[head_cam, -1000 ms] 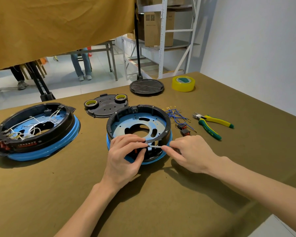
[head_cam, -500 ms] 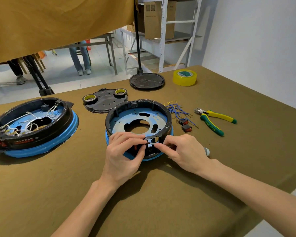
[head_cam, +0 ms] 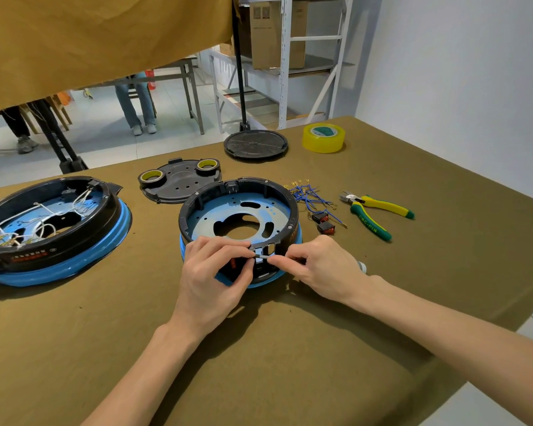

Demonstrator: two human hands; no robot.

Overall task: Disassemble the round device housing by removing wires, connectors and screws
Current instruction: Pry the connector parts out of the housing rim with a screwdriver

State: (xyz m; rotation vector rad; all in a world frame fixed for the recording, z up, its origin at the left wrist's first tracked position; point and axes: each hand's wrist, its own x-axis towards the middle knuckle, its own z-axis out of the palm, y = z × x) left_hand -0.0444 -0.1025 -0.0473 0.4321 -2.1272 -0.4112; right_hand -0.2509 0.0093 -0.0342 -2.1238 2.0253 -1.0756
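Left hand [head_cam: 211, 273] curls its fingers over the near wall of the round housing [head_cam: 239, 222], fingertips pinching at a slim grey tool [head_cam: 261, 257]. Right hand [head_cam: 323, 267] grips that tool, apparently a screwdriver, tip at the wall cutout. Housing sits mid-desk [head_cam: 290, 364]. Removed blue wires [head_cam: 310, 195] and two switches [head_cam: 323, 222] lie just right; pliers [head_cam: 373, 213] beyond. A second, wired housing [head_cam: 48, 222] stands well left.
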